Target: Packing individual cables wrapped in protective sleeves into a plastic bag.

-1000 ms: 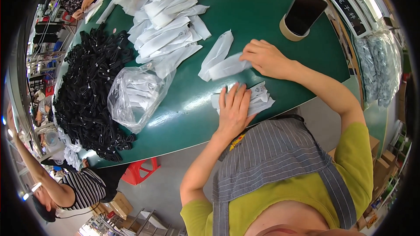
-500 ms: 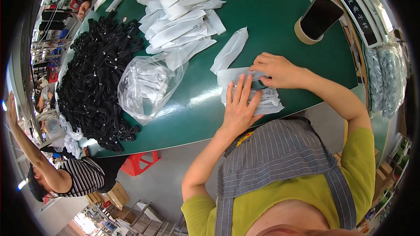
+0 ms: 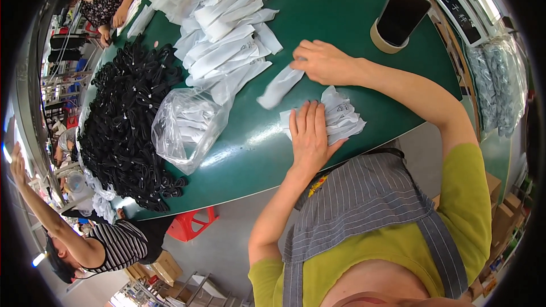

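My left hand point(image 3: 310, 135) lies flat, fingers stretched together, on a small stack of white packets point(image 3: 343, 116) near the table's front edge. Above it, my right hand point(image 3: 325, 61) grips the upper end of a single long white packet point(image 3: 281, 87), slightly blurred, that slants down to the left. What the packets contain cannot be seen. Left of my hands lies an open clear plastic bag point(image 3: 170, 131) with several white packets inside. A large heap of similar white packets point(image 3: 222, 45) spreads behind it.
A big pile of black cables point(image 3: 122, 119) covers the left of the green table point(image 3: 335, 5). A phone point(image 3: 405, 14) leans in a round holder point(image 3: 387, 42) at the back right. One co-worker point(image 3: 108, 0) stands at the far left, another point(image 3: 119, 244) at the near left, by a red stool point(image 3: 190, 224).
My right hand has left the stack, moved up and left, and taken hold of the loose packet, shifting it slightly. My left hand stays on the stack. The whole view has shifted slightly.
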{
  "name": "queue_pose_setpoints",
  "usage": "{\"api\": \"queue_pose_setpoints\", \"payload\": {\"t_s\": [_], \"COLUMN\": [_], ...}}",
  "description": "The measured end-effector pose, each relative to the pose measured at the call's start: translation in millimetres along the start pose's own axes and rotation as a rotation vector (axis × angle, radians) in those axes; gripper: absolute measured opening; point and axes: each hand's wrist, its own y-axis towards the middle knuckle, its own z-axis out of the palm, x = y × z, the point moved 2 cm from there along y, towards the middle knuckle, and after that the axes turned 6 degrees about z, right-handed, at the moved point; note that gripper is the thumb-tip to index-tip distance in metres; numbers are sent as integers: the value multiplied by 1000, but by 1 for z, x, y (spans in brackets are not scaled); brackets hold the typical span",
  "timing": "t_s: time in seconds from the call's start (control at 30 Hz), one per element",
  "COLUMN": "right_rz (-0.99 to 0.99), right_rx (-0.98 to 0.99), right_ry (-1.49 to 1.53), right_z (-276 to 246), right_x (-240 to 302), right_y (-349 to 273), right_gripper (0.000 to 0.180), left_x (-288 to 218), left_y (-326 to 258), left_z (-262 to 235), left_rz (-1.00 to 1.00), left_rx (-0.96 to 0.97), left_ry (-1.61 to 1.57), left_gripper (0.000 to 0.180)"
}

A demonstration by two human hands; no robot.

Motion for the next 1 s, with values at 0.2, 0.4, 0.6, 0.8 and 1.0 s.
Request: {"api": "queue_pose_setpoints", "payload": {"t_s": [0.2,0.4,0.6,0.8,1.0], "right_rz": [103,558,711,398,471], "right_rx": [499,388,27,84,193], "right_ry": [248,360,375,184,13], "right_z": [-27,-76,-40,-14,-12], "right_x": [31,67,92,98,88], "right_y": [-45,-97,-91,-66,-53], "right_gripper": [12,29,61,90,90], "left_x": [5,12,-18,-33,11], "left_y": [12,11,5,-32,-20], "left_z": [-16,-1,-5,-14,-152], "left_rz": [41,-120,-304,-358,-193], "left_rx": [63,-89,-34,-60,-389], "left_ry": [50,125,119,-245,244], "left_gripper": [85,81,96,87,54]}}
